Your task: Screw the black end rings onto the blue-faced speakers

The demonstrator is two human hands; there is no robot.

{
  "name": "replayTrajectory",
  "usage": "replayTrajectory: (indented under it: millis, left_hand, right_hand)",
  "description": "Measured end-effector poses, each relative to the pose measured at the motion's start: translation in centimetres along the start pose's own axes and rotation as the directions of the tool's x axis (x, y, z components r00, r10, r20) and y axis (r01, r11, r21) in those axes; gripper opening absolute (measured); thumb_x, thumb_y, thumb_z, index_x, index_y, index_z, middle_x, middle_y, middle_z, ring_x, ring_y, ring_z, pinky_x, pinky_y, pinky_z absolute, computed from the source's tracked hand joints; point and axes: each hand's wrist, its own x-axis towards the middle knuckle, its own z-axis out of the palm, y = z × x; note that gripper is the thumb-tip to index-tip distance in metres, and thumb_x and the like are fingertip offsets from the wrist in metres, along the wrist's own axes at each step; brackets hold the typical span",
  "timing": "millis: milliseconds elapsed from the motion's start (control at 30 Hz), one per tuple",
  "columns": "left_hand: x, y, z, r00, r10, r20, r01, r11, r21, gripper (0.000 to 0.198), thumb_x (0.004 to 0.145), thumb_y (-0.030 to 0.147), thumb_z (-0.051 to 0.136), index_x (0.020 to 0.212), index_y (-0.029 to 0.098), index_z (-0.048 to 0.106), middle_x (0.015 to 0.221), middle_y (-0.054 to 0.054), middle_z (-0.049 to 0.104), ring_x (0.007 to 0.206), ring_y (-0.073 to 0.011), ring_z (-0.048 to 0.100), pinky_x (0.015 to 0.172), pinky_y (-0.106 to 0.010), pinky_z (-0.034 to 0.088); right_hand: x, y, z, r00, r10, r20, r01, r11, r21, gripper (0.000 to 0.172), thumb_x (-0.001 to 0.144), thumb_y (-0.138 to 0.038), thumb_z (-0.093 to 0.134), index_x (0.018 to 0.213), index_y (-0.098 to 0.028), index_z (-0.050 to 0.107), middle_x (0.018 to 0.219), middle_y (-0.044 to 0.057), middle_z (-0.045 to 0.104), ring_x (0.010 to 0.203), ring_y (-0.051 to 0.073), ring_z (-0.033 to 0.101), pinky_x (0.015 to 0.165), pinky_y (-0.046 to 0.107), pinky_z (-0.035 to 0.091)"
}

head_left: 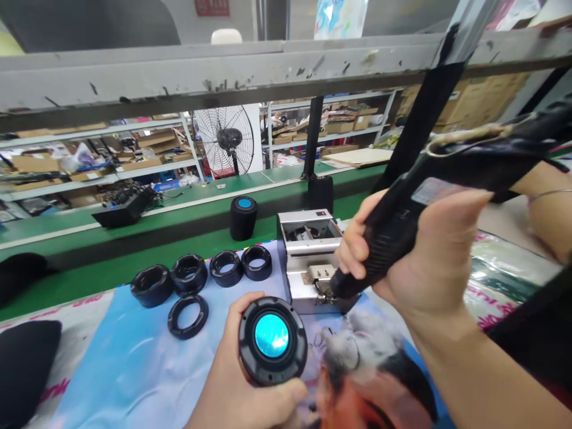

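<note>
My left hand [250, 381] is wrapped round a black round speaker [250, 322] low in the middle, its end with a shiny blue disc turned up at me. A black ring with small holes surrounds that disc. In my right hand [424, 256] is a black electric screwdriver [393, 238], slanting down to the left. Its nose is at the front of a metal screw feeder [308, 262]; whether it touches is unclear. Several loose black rings [189, 274] lie on the mat left of the feeder. A second black speaker [243, 219] with a blue top stands behind them.
A printed blue mat [134, 357] covers the green bench [89, 262]. A grey metal beam [286, 65] crosses above. Dark fabric-like shapes [27, 369] sit at the left edge. Beyond are a fan [229, 139] and shelves with boxes. Plastic wrap [513, 280] lies at right.
</note>
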Motion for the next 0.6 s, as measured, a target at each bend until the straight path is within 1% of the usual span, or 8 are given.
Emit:
replayTrajectory:
  millis: [67,133,267,367,433,500,533,600]
  left_hand:
    - [0.0,-0.2,-0.1,1.0,0.004,-0.006,-0.004,1.0,0.01,0.088,0.053,0.023,0.09,0.133,0.027,0.053,0.109,-0.004,0.082,0.091,-0.0285,0.079,0.08,-0.034,0.061]
    - [0.0,-0.2,-0.1,1.0,-0.009,-0.008,0.009,1.0,0.009,0.086,0.053,0.021,0.088,0.133,0.028,0.054,0.108,-0.002,0.081,0.094,-0.0289,0.08,0.08,-0.034,0.062]
    - [-0.1,0.1,0.1,1.0,0.009,-0.008,-0.009,1.0,-0.004,0.084,0.053,0.021,0.087,0.131,0.026,0.055,0.109,-0.002,0.081,0.093,-0.0266,0.079,0.085,-0.034,0.062]
    - [-0.1,0.3,0.1,1.0,0.014,-0.001,-0.014,1.0,-0.005,0.084,0.054,0.022,0.087,0.131,0.025,0.053,0.106,-0.002,0.08,0.089,-0.0256,0.077,0.083,-0.034,0.061]
    - [-0.1,0.3,0.1,1.0,0.01,0.0,-0.01,1.0,-0.007,0.084,0.054,0.021,0.086,0.131,0.025,0.053,0.107,-0.003,0.08,0.089,-0.0253,0.077,0.082,-0.033,0.06]
    - [-0.2,0.2,0.0,1.0,0.005,0.013,-0.005,1.0,-0.016,0.084,0.054,0.02,0.086,0.131,0.025,0.053,0.107,-0.003,0.08,0.088,-0.0248,0.077,0.081,-0.033,0.06]
    - [-0.2,0.2,0.0,1.0,0.001,0.021,-0.001,1.0,-0.016,0.083,0.055,0.02,0.086,0.131,0.025,0.053,0.106,-0.003,0.08,0.086,-0.0242,0.076,0.08,-0.033,0.06]
    - [-0.2,0.2,-0.1,0.999,0.007,0.036,-0.006,1.0,-0.023,0.083,0.055,0.018,0.088,0.13,0.026,0.053,0.105,-0.002,0.08,0.086,-0.024,0.076,0.079,-0.032,0.06]
  right_hand:
    - [0.1,-0.1,0.4,0.998,-0.063,-0.031,0.062,0.998,-0.015,0.067,0.071,-0.088,0.085,0.083,-0.024,0.071,0.053,-0.003,0.058,0.036,0.015,0.05,0.038,0.029,0.044]
    - [0.2,0.5,0.8,0.995,-0.093,-0.043,0.091,0.995,-0.037,0.063,0.075,-0.084,0.086,0.083,-0.023,0.071,0.052,-0.002,0.059,0.035,0.015,0.05,0.035,0.027,0.041]
    - [0.1,2.0,0.9,0.997,-0.079,-0.019,0.078,0.994,-0.079,0.064,0.079,-0.082,0.084,0.075,-0.021,0.067,0.051,-0.001,0.058,0.035,0.014,0.052,0.036,0.026,0.04]
    - [0.1,2.2,0.7,0.999,-0.045,0.003,0.045,0.996,-0.082,0.068,0.078,-0.085,0.083,0.07,-0.021,0.063,0.05,-0.001,0.057,0.035,0.014,0.052,0.036,0.026,0.04]
    - [0.1,1.8,0.5,0.999,0.02,0.027,-0.018,0.997,-0.074,0.071,0.075,-0.089,0.082,0.07,-0.021,0.062,0.05,0.0,0.056,0.033,0.015,0.05,0.034,0.026,0.039]
    - [0.1,0.8,0.6,0.996,0.077,0.049,-0.074,0.995,-0.06,0.072,0.072,-0.092,0.081,0.073,-0.022,0.063,0.049,-0.001,0.056,0.03,0.015,0.047,0.031,0.028,0.037]
    - [0.1,0.0,0.7,0.995,0.086,0.056,-0.083,0.995,-0.052,0.071,0.072,-0.092,0.081,0.075,-0.023,0.064,0.049,-0.002,0.055,0.03,0.015,0.046,0.032,0.028,0.038]
    - [0.1,-2.1,1.6,0.997,0.056,0.058,-0.053,0.997,-0.049,0.07,0.071,-0.094,0.078,0.08,-0.027,0.064,0.05,-0.006,0.052,0.032,0.013,0.045,0.036,0.03,0.044]
